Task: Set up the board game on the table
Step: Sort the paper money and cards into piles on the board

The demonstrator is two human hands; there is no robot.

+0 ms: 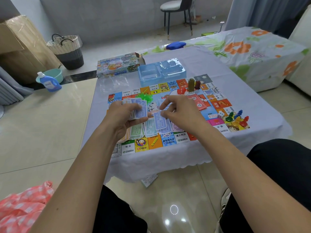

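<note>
A colourful game board (217, 105) lies flat on the small cloth-covered table (262, 125). My left hand (124, 116) grips a stack of play money (134, 106) with a blue note on top. My right hand (180, 113) pinches one blue note (159, 121) just above sorted piles of green, teal, blue and pink notes (143, 132) on the board's near side. Red cards (198, 102), green houses (144, 96), a white die (220, 114), coloured pawns (237, 118) and tall building pieces (193, 84) sit on the board.
Behind the board stand the empty blue plastic tray (161, 71), the game box (117, 66) and a clear bag (112, 83). A flower-print covered bed (252, 51) is at the right. On the floor at the left are a detergent bottle (50, 82), a basin and a woven basket (67, 49). My knees flank the table.
</note>
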